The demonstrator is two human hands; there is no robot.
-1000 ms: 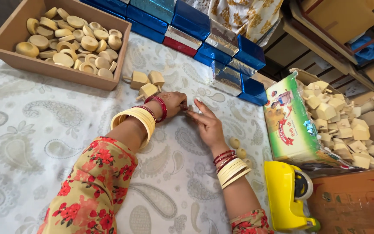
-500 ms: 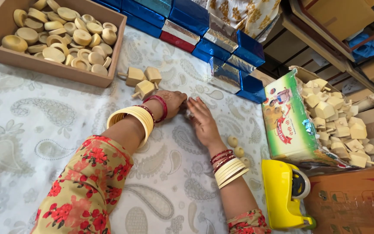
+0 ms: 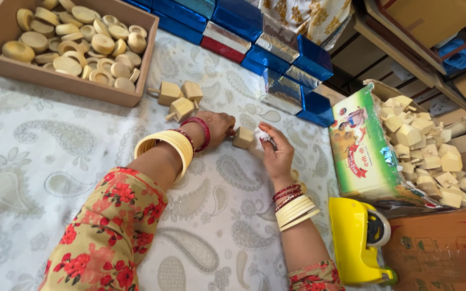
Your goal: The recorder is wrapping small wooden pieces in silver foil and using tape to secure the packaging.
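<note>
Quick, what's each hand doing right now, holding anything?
Left hand: knuckles up on the patterned cloth, fingertips against the small wooden block.
Right hand: open, fingers spread just right of that block; holding nothing visible.

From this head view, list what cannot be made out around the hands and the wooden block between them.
- Left hand: its fingertips are turned away behind the hand, so its grip on the wooden block cannot be judged.
- Right hand: something small and pale at the fingertips, too small to identify.
- Yellow tape dispenser: its base is cut off by the bottom edge.
- Wooden tray: its left end runs out of frame.
</note>
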